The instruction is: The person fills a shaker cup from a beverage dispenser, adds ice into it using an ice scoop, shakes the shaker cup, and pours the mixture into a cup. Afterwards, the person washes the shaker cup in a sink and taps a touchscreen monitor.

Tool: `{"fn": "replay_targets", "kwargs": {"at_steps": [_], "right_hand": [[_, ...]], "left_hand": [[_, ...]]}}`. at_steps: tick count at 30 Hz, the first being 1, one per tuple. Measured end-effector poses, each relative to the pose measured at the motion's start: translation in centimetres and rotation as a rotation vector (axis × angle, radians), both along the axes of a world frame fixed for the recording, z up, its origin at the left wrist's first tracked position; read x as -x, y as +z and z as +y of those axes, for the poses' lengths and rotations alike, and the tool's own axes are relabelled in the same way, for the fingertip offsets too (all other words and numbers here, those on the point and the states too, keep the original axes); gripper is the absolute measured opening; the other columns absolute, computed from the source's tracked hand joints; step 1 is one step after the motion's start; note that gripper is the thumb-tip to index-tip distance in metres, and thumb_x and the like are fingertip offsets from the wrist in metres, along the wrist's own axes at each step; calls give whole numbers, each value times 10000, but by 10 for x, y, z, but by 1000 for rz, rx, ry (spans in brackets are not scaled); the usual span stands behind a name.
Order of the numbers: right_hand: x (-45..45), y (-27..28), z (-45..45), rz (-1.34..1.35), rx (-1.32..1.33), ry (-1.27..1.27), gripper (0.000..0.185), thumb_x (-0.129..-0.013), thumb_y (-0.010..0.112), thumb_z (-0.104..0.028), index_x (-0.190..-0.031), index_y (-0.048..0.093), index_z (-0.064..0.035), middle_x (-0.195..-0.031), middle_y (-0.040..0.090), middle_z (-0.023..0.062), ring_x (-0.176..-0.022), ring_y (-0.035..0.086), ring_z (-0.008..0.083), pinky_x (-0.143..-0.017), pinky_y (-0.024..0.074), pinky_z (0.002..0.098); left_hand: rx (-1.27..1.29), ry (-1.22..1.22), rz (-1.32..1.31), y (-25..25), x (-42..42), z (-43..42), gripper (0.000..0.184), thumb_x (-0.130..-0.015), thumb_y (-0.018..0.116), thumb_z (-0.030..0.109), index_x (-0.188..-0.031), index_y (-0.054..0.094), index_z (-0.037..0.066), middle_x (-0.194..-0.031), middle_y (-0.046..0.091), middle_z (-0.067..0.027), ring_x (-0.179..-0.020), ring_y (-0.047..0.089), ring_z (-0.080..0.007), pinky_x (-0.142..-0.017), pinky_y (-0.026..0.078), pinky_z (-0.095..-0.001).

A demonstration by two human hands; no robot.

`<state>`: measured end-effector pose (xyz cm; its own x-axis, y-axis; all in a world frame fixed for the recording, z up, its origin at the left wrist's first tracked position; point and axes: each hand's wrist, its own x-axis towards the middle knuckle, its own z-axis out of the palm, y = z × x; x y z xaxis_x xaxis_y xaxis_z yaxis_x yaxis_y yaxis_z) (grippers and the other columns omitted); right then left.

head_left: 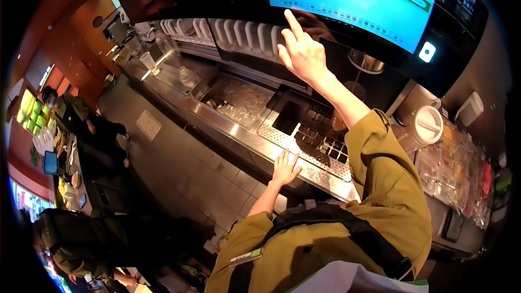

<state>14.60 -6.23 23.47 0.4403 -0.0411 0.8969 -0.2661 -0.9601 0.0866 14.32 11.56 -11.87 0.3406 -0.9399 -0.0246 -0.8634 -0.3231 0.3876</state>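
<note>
My right hand (305,54) is raised to the lower edge of a lit blue screen (353,0), its index finger stretched out at the row of small icons and its other fingers partly bent. Nothing is visible in it. Lower down, my left hand (285,169) lies with fingers spread on the metal counter edge (233,128), beside a perforated metal tray (277,135) with a dark grid of compartments. Left of that tray, a sink-like bin holds ice (247,106).
Clear packages (445,171) and a white-lidded container (428,125) stand at the right. Plastic cups (147,61) are at the counter's far end. One person (81,119) stands across the aisle at the left; another (81,239) is at the lower left.
</note>
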Motion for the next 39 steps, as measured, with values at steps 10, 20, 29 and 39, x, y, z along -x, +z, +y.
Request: {"fn": "replay_targets", "kwargs": {"at_steps": [10,20,29,39], "right_hand": [[-7,5,14,-210,22,174,240,-691,644,-142,-878,551,-24,-1212,477,175,-527,589,211,-450,473,270],[-11,14,-8,-409,304,177,160,-640,628,-107,-789,577,-78,-843,568,33,-757,543,197,-714,389,341],[19,20,-18,-729,402,-347,160,-682,543,-192,-777,657,-133,-986,587,36,-1014,443,220,-974,223,366],[42,26,-48,-571,623,-506,229,-772,527,-297,-930,670,-213,-960,596,37,-763,525,218,-654,392,347]], "left_hand": [[61,-11,41,1,-3,-2,593,-812,477,481,-1320,357,200,-1384,184,-231,-1294,151,-354,-1023,149,-483],[141,-34,5,8,-3,4,563,-807,513,417,-1294,398,159,-1369,243,-224,-1248,256,-355,-1005,210,-451],[281,-119,311,8,-70,13,365,-827,527,267,-1127,543,59,-1233,483,-102,-1117,436,-285,-951,319,-388],[460,-56,81,-3,-77,16,361,-677,566,163,-1032,573,96,-960,603,-82,-909,556,-314,-792,474,-371]]}}
